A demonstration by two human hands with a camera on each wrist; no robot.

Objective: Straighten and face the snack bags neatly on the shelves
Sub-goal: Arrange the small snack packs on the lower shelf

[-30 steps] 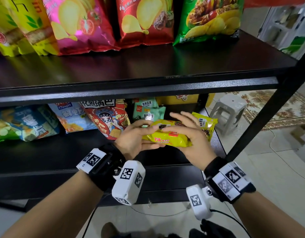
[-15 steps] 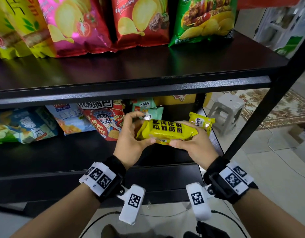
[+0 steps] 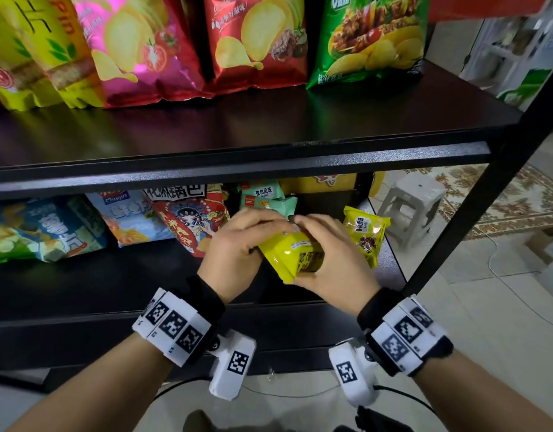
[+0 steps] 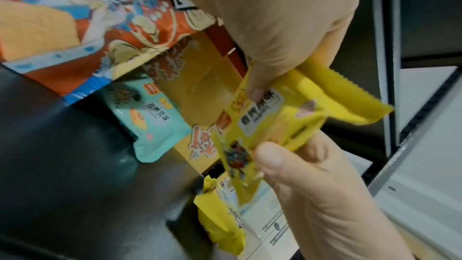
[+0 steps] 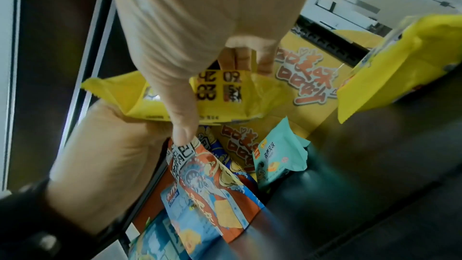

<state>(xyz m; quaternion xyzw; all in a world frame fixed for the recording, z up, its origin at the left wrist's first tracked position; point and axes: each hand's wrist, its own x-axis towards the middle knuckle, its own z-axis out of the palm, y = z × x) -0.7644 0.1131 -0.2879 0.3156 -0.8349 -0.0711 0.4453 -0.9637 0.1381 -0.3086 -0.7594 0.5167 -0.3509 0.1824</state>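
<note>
Both hands hold one small yellow snack bag in front of the lower shelf. My left hand grips its left end, and my right hand curls over its right side with the thumb underneath. In the left wrist view the yellow snack bag shows its printed front, pinched between fingers. In the right wrist view the yellow snack bag shows its back. A second yellow bag stands upright at the shelf's right end. A red opera-face bag and teal bags stand behind.
Large chip bags stand in a row on the upper shelf: yellow, pink, red, green. Blue bags lean at the lower left. A black upright post borders the right. A grey stool stands beyond.
The yellow bag has been turned from lying crosswise between my hands to nearly end-on, and carried slightly in toward the shelf. My hands have closed together over it.
</note>
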